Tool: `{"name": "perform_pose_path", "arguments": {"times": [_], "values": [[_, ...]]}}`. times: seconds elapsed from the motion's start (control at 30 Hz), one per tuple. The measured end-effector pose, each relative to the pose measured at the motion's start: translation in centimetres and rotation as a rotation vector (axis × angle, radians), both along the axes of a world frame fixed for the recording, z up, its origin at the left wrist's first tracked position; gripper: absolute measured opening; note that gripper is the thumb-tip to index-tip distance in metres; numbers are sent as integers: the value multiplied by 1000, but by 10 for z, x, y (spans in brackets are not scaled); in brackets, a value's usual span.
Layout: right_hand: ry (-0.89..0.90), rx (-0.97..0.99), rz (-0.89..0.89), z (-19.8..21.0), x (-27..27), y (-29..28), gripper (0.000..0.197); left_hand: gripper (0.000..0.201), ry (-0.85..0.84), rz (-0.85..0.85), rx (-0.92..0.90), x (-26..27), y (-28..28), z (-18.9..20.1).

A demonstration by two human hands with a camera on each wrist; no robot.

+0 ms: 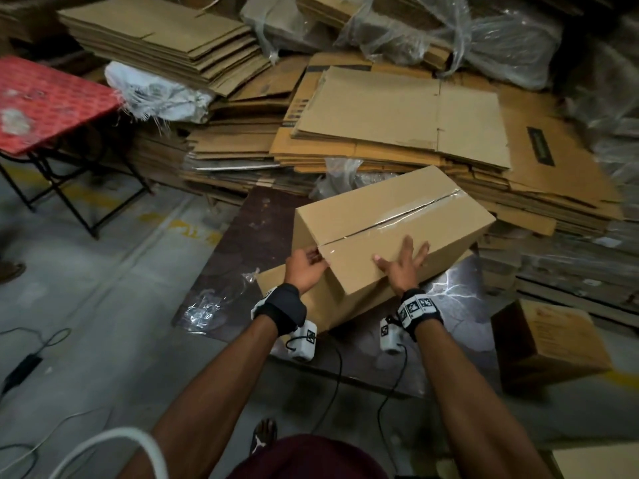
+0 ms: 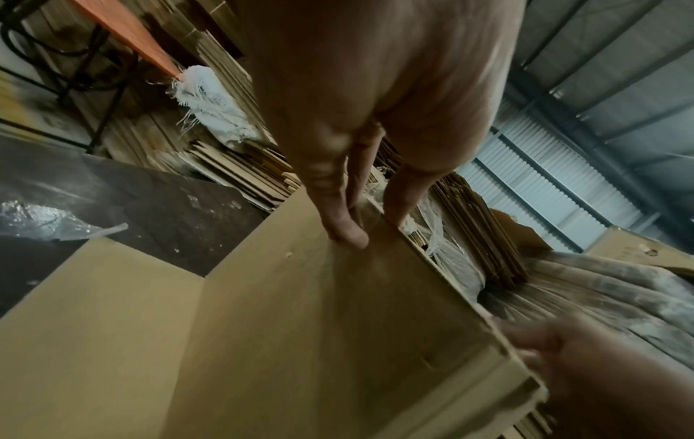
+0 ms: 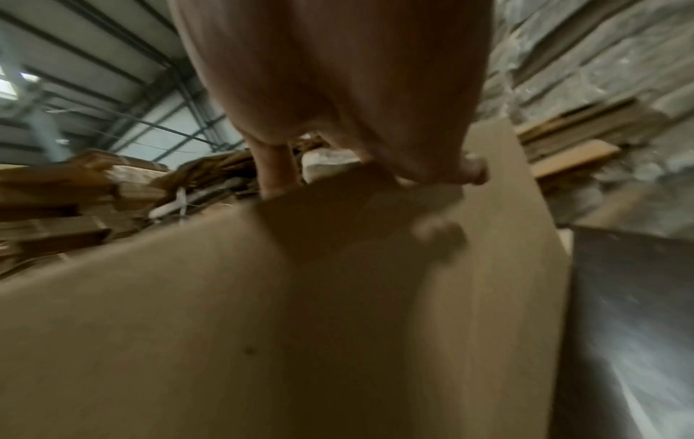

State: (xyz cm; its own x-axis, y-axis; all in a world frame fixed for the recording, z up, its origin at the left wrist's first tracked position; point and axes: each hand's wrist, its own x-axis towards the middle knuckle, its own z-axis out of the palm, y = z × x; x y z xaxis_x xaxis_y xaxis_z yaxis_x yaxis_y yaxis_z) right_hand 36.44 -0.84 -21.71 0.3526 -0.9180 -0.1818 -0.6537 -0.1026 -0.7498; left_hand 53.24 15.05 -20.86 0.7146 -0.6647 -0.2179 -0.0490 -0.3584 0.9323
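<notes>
I judge the sealing nearly done, with tape [image 1: 401,218] already along the box [image 1: 363,205] seam – left hand [image 1: 306,267] pinching the end edge, right hand [image 1: 403,267] flat with fingers spread – only pressing-down left.

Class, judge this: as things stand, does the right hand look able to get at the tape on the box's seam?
Probably yes. The right hand lies flat on the box, fingers spread toward the tape on the seam, with only bare cardboard between.
</notes>
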Motion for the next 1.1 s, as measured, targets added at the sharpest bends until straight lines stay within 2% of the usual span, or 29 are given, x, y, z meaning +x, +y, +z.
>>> {"name": "perform_pose_path", "arguments": {"times": [0.07, 0.17, 0.27, 0.33, 0.5, 0.83, 0.97, 1.03, 1.1], "values": [[102, -75, -41, 10, 7, 2, 95, 34, -5, -10, -2, 1, 1, -5], [11, -282, 25, 11, 33, 28, 71, 36, -4, 19, -7, 10, 7, -18], [-92, -240, 24, 3, 61, 57, 54, 39, -59, -23, -2, 13, 15, -27], [-38, -276, -28, -3, 72, 66, 47, 42, -120, -63, -13, 10, 18, -29], [-5, -436, -107, -19, 77, 72, 39, 36, -213, -54, -54, 5, 19, -34], [-10, -506, -142, -21, 81, 73, 32, 16, -399, 11, -136, 3, 13, -45], [-26, -498, -157, -21, 83, 74, 31, 9, -320, 11, -143, 5, 11, -36], [-21, -495, -156, -22, 83, 73, 31, 9, -226, 35, -123, 6, 6, -39], [-18, -505, -153, -23, 83, 72, 31, 19, -73, 55, -107, 9, 2, -44]]}}
